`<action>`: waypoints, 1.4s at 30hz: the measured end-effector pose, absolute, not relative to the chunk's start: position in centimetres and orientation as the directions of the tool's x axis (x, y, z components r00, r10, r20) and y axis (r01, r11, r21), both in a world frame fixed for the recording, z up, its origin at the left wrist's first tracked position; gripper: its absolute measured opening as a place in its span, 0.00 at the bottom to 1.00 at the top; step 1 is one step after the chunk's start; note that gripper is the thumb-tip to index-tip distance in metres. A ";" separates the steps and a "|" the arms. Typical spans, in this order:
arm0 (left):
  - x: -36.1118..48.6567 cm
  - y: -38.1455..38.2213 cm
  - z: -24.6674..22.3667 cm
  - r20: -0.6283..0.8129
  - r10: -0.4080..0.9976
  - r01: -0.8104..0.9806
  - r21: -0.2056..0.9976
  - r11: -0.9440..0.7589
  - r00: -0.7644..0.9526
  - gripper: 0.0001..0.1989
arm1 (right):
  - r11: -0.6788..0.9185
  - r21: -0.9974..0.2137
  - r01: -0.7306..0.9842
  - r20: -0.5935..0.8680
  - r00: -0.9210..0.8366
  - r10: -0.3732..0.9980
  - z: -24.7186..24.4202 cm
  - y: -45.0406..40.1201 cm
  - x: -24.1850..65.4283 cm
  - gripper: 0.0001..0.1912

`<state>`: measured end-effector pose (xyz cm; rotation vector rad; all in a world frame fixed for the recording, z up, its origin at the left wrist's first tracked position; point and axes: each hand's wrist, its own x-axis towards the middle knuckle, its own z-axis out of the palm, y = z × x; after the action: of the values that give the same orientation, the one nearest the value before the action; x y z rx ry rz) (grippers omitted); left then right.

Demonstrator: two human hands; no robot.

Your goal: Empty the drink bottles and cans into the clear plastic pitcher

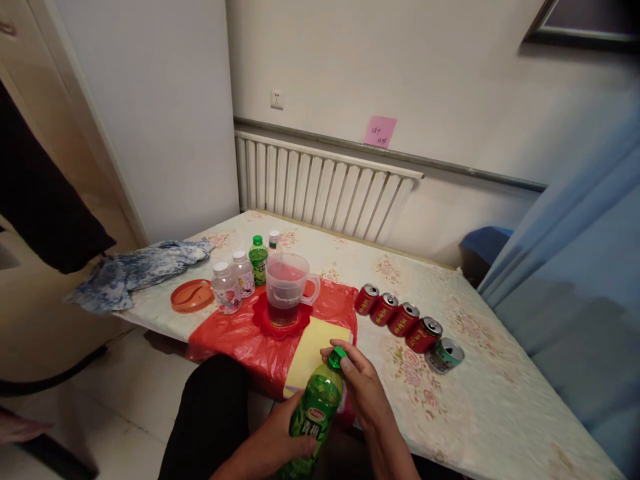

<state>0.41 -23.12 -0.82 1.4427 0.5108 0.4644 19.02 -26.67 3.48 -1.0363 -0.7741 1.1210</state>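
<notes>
Low at the table's near edge, my left hand (280, 433) wraps round the body of a green-labelled drink bottle (316, 412). The bottle leans with its top to the right. At its green cap (337, 357), my right hand (363, 383) has its fingers closed around the sides. Just beyond lies a yellow cloth or pad (313, 347) on a red plastic sheet (240, 347). A clear measuring jug (286, 290) with dark liquid in the bottom stands on a red scalloped dish (260, 317).
Two clear white-capped bottles (227, 293), a green bottle (259, 260) and another white-capped bottle (274, 243) stand left of the jug. An orange lid (191, 295) lies further left. Several red cans (403, 320) and one green can (445, 357) form a row at right.
</notes>
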 end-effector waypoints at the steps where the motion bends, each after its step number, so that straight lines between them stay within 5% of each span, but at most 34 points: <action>1: 0.4 -23.1 -0.8 -0.051 0.589 0.010 0.997 0.073 0.806 0.32 | 0.094 -0.937 -0.335 -0.004 0.280 0.960 3.5 -26.7 19.0 0.25; 31: 0.3 -23.1 -1.7 -0.112 0.649 0.105 0.993 0.050 0.753 0.30 | 0.091 -0.938 -0.335 -0.011 0.288 0.957 3.3 -26.5 18.8 0.25; 42: -1.2 -22.2 -3.3 -0.057 0.638 0.000 0.996 0.089 0.768 0.34 | 0.088 -0.968 -0.235 -0.058 0.550 0.833 -1.6 -23.1 21.5 0.19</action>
<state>-1.23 -22.20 -3.27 1.4169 0.5619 0.5135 21.46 -23.07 -1.57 -1.2359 -0.6069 0.8724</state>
